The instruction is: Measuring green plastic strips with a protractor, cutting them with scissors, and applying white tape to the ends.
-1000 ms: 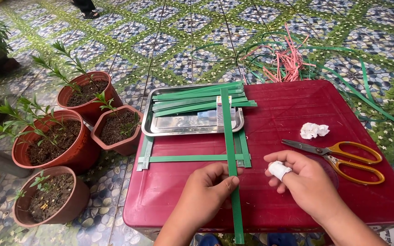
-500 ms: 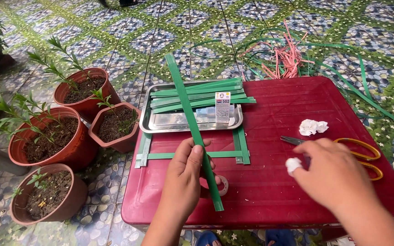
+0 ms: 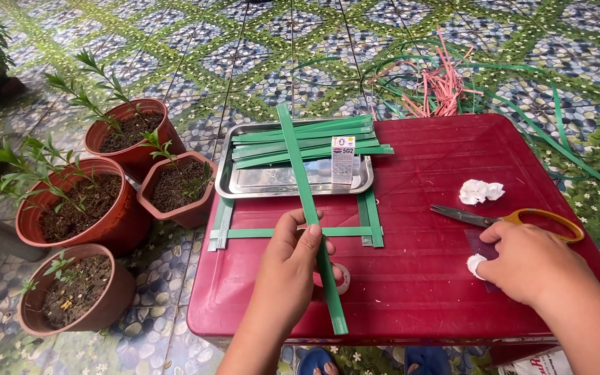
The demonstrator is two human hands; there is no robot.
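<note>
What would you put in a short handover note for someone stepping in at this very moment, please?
Left hand: pinching a long green strip that lies across the metal tray and the red table.
Right hand: resting on the table, a small white wad at its fingertips, beside the scissors.
Done: three green strips form an open frame in front of the tray.
Left: more cut strips wait on the tray; a tape roll sits partly under the left hand.
</note>
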